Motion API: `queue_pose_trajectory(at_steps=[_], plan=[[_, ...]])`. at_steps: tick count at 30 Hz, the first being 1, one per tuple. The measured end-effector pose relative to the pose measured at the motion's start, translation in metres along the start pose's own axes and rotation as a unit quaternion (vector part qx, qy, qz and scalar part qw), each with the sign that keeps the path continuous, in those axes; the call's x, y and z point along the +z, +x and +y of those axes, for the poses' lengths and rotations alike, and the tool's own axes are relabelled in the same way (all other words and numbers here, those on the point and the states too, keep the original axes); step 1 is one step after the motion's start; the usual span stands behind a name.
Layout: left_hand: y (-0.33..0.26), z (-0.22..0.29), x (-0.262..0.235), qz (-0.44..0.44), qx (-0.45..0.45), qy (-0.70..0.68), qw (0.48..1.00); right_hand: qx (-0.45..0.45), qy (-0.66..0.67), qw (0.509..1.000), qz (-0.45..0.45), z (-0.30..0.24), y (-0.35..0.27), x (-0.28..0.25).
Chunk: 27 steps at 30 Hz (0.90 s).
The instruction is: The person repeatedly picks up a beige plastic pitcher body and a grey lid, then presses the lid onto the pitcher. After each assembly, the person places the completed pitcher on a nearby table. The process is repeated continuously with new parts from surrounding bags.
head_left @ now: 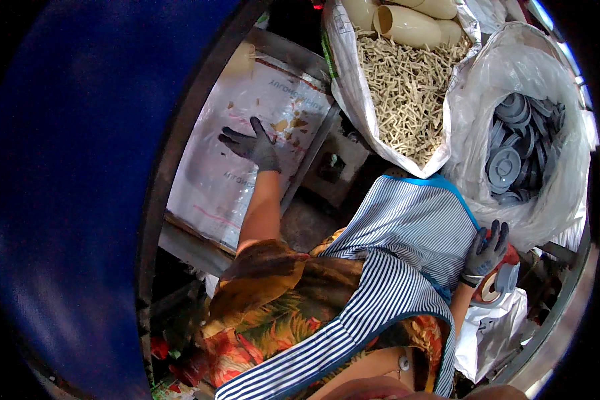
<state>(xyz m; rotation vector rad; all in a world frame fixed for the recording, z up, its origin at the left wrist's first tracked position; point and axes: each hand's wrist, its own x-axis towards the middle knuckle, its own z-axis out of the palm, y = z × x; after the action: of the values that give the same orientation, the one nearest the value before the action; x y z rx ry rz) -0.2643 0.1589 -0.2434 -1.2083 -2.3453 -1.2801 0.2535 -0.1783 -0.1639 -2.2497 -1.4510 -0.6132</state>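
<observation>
My left hand (252, 148), in a grey work glove, is over a tray (210, 193) lined with clear printed plastic film. Its fingers are spread and nothing is in them. Small brown scraps (293, 125) lie on the film just beyond it. A blurred cream-coloured piece (241, 61) shows at the tray's far end. At the right, my right hand (487, 255), also gloved in grey, has its fingers stretched out beside my striped apron (417, 220). Close by it are a red item, mostly hidden, and a grey ring-shaped part (507, 277).
A white sack (343, 50) holds many short beige pieces (413, 93) with cream bottle-like parts (410, 27) on top. Right of it, a clear plastic bag (470, 133) contains grey round caps (505, 167). A large blue surface (93, 167) fills the left side, edged by a dark frame.
</observation>
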Motion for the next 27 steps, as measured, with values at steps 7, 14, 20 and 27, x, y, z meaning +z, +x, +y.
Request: queue_pose_trajectory(at_steps=[7, 14, 20, 27], plan=[[0.086, 0.034, 0.048, 0.055, 0.091, 0.084, 0.991, 0.005, 0.024, 1.000, -0.011, 0.004, 0.000, 0.003], [0.119, 0.042, 0.083, -0.225, -0.021, 0.149, 0.963, 0.037, 0.041, 0.998, -0.018, 0.006, -0.006, -0.002], [0.075, -0.031, 0.072, -0.231, 0.010, 0.232, 0.945, 0.016, 0.046, 0.999, -0.016, 0.006, 0.000, 0.002], [0.054, -0.028, 0.023, -0.182, -0.237, -0.567, 0.768, 0.008, 0.102, 0.995, -0.018, -0.010, 0.011, -0.008]])
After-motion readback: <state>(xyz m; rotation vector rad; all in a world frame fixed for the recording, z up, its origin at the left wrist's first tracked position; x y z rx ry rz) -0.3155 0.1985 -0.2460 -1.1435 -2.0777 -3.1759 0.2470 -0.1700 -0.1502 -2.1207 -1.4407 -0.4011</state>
